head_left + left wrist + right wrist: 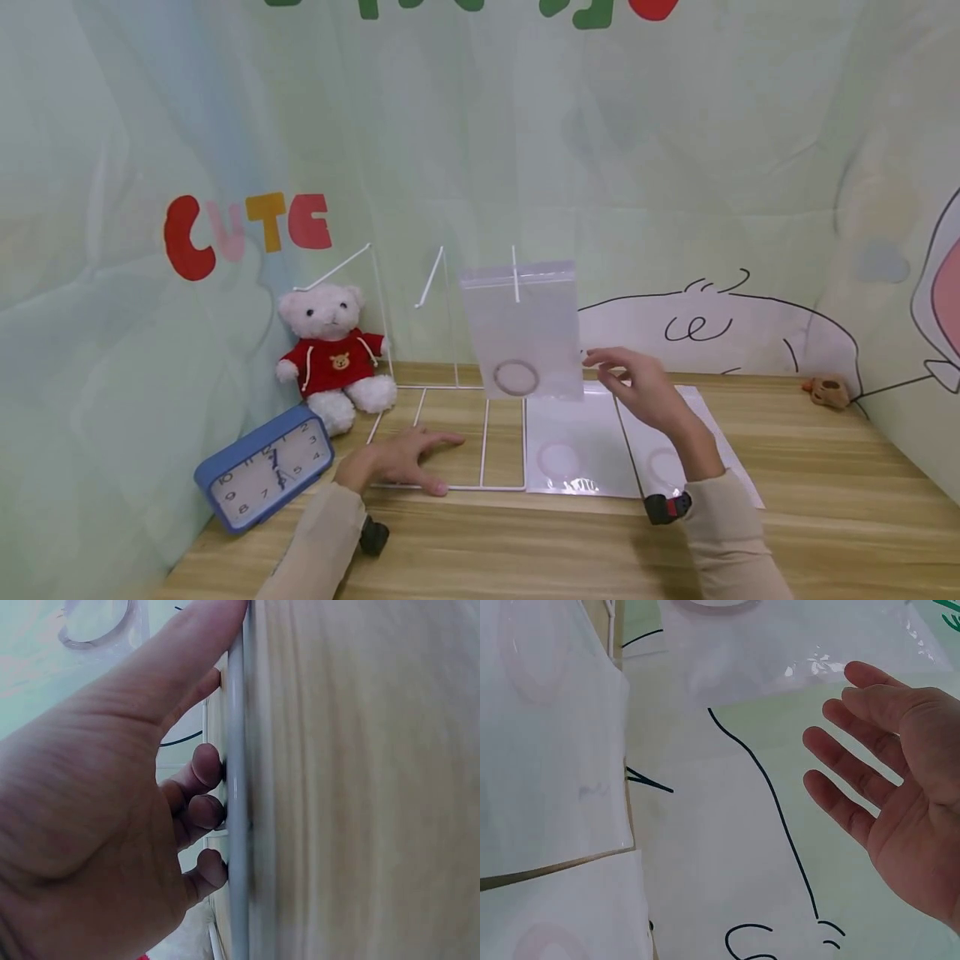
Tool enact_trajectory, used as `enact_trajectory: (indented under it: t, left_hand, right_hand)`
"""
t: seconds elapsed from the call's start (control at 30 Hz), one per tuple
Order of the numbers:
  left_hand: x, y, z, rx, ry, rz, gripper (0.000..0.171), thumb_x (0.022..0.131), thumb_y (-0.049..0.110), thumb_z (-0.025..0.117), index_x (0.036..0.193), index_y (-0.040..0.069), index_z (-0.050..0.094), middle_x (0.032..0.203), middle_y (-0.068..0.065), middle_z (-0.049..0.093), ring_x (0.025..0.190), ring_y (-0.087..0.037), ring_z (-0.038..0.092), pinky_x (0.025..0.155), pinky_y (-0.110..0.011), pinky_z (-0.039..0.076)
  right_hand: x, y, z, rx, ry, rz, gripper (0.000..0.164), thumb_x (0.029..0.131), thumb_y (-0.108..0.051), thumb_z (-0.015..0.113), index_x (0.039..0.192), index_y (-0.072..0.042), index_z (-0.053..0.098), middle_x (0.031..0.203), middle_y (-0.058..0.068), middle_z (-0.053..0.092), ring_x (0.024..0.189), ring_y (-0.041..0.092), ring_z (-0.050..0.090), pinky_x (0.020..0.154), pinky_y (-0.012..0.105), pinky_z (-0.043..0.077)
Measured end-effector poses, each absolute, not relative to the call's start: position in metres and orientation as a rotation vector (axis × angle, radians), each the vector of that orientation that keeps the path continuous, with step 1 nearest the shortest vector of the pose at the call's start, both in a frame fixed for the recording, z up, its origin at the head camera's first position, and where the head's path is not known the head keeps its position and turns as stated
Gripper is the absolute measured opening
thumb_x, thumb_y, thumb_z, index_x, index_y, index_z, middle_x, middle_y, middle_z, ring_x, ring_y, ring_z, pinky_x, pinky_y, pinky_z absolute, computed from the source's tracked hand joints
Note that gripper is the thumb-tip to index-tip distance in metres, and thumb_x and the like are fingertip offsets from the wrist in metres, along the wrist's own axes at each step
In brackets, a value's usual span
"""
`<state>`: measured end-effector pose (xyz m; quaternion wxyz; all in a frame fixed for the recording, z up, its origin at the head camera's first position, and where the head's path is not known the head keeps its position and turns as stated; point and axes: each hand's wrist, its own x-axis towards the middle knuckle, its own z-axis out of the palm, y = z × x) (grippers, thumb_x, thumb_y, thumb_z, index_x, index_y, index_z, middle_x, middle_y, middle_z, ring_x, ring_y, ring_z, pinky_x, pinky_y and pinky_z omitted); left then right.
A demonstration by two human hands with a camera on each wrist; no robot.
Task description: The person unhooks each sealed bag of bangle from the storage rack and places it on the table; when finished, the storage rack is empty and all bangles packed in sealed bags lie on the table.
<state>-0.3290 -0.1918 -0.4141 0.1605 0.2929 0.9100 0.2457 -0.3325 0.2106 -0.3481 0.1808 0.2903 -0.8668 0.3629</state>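
Note:
A clear zip bag [528, 333] with a thin pinkish-brown ring [516, 377] near its bottom hangs from the right prong of a white wire rack [504, 487]. My right hand [647, 392] is beside the bag's right edge, fingers loosely bent and holding nothing. Whether a fingertip touches the bag I cannot tell. In the right wrist view the same hand [922, 780] is seen palm-side below the bag [735, 667]. With fingers spread, my left hand [405, 458] rests at the rack's base; its thumb lies along the front wire [237, 787] in the left wrist view.
Two more bags [577, 442] with rings lie flat right of the rack, partly overlapping. At left, a white teddy bear [330, 358] in red sits behind a blue clock [266, 467]. A small brown object [828, 391] lies far right. A printed curtain [675, 150] closes the back.

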Motion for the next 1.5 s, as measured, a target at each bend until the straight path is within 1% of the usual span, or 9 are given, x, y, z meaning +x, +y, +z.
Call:
enact_trajectory:
  t: [0.13, 0.4, 0.57, 0.73, 0.9, 1.07, 1.17, 1.27, 1.5]
  left_hand:
    - [-0.329, -0.192, -0.415, 0.847, 2.604, 0.701, 0.08, 0.081, 0.041, 0.083, 0.149, 0.018, 0.048, 0.133, -0.014, 0.045, 0.123, -0.032, 0.042, 0.101, -0.058, 0.037]
    - [-0.33, -0.192, -0.415, 0.855, 2.605, 0.699, 0.08, 0.081, 0.04, 0.083, 0.149, 0.018, 0.048, 0.134, -0.015, 0.045, 0.125, -0.034, 0.042, 0.102, -0.058, 0.036]
    - [-0.33, -0.192, -0.415, 0.841, 2.595, 0.704, 0.08, 0.081, 0.04, 0.083, 0.149, 0.019, 0.047, 0.135, -0.015, 0.045, 0.125, -0.034, 0.042, 0.102, -0.058, 0.037]
    - [-0.329, -0.191, -0.413, 0.83, 2.596, 0.7, 0.079, 0.081, 0.041, 0.083, 0.149, 0.02, 0.047, 0.136, -0.016, 0.044, 0.126, -0.034, 0.041, 0.103, -0.059, 0.036]
    - [-0.329, -0.192, -0.413, 0.825, 2.609, 0.699, 0.079, 0.081, 0.041, 0.083, 0.149, 0.02, 0.048, 0.139, -0.017, 0.044, 0.129, -0.036, 0.04, 0.104, -0.06, 0.035]
    - [-0.329, -0.191, -0.414, 0.83, 2.612, 0.687, 0.079, 0.081, 0.041, 0.083, 0.149, 0.02, 0.048, 0.137, -0.016, 0.045, 0.128, -0.036, 0.041, 0.104, -0.06, 0.035]
    - [-0.33, -0.191, -0.414, 0.816, 2.61, 0.684, 0.079, 0.081, 0.042, 0.083, 0.149, 0.021, 0.048, 0.136, -0.015, 0.045, 0.127, -0.034, 0.041, 0.103, -0.06, 0.036]
    - [-0.33, -0.191, -0.414, 0.799, 2.607, 0.684, 0.079, 0.081, 0.042, 0.083, 0.149, 0.022, 0.047, 0.136, -0.015, 0.045, 0.127, -0.034, 0.041, 0.103, -0.06, 0.036]
    - [-0.329, -0.191, -0.413, 0.796, 2.607, 0.681, 0.08, 0.081, 0.042, 0.083, 0.149, 0.023, 0.047, 0.137, -0.015, 0.044, 0.128, -0.035, 0.041, 0.104, -0.061, 0.035]
  right_hand:
    - [-0.336, 0.2, -0.353, 0.85, -2.432, 1.011, 0.026, 0.097, 0.004, 0.06, 0.119, -0.006, 0.069, 0.133, 0.016, 0.062, 0.112, 0.033, 0.063, 0.085, 0.048, 0.055]
    - [-0.334, 0.19, -0.354, 0.861, -2.439, 0.974, 0.028, 0.096, 0.004, 0.061, 0.12, -0.008, 0.069, 0.131, 0.014, 0.063, 0.113, 0.032, 0.062, 0.084, 0.045, 0.056]
    - [-0.333, 0.187, -0.352, 0.894, -2.409, 0.974, 0.032, 0.094, 0.007, 0.063, 0.123, -0.007, 0.068, 0.13, 0.015, 0.062, 0.109, 0.031, 0.064, 0.084, 0.045, 0.056]
    - [-0.332, 0.18, -0.35, 0.914, -2.384, 0.949, 0.036, 0.093, 0.007, 0.065, 0.126, -0.008, 0.066, 0.126, 0.011, 0.063, 0.104, 0.027, 0.064, 0.082, 0.042, 0.056]
    - [-0.33, 0.173, -0.348, 0.947, -2.377, 0.94, 0.042, 0.093, 0.006, 0.064, 0.133, -0.007, 0.062, 0.13, 0.012, 0.061, 0.108, 0.028, 0.061, 0.085, 0.043, 0.055]
    - [-0.326, 0.17, -0.345, 0.968, -2.391, 0.946, 0.045, 0.095, 0.006, 0.061, 0.14, -0.002, 0.056, 0.136, 0.015, 0.059, 0.113, 0.03, 0.062, 0.088, 0.043, 0.055]
    - [-0.324, 0.171, -0.341, 0.971, -2.379, 0.969, 0.043, 0.095, 0.007, 0.06, 0.137, -0.001, 0.057, 0.136, 0.016, 0.06, 0.112, 0.031, 0.062, 0.087, 0.042, 0.055]
    - [-0.321, 0.173, -0.337, 0.951, -2.354, 0.999, 0.038, 0.095, 0.007, 0.061, 0.132, -0.001, 0.062, 0.131, 0.014, 0.063, 0.109, 0.031, 0.064, 0.084, 0.042, 0.056]
    - [-0.319, 0.181, -0.33, 0.894, -2.332, 1.028, 0.031, 0.096, 0.006, 0.06, 0.124, -0.003, 0.069, 0.123, 0.011, 0.069, 0.101, 0.026, 0.067, 0.081, 0.041, 0.057]
